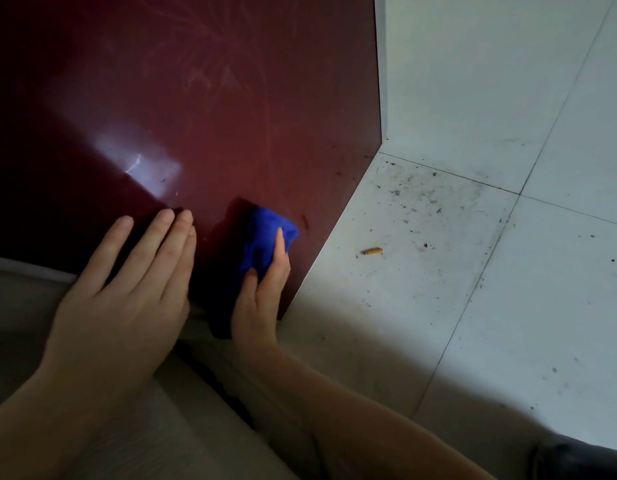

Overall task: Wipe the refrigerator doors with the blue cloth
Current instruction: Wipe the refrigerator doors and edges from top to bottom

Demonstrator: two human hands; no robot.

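Observation:
The dark red glossy refrigerator door (pixel 203 109) fills the upper left of the view, with faint smear marks on it. My right hand (pixel 262 292) grips a bunched blue cloth (pixel 265 237) and holds it against the lower right corner of the door. To its left, my left hand (pixel 127 289) lies flat with straight fingers on the lower part of the door. A small dark spot sits on the door just right of the cloth.
White floor tiles (pixel 473 271) with scattered dirt specks lie to the right of the door. A small yellowish stub (pixel 372 251) lies on the tiles. A white wall (pixel 473 71) stands beyond. My light trousers (pixel 161 427) fill the bottom left.

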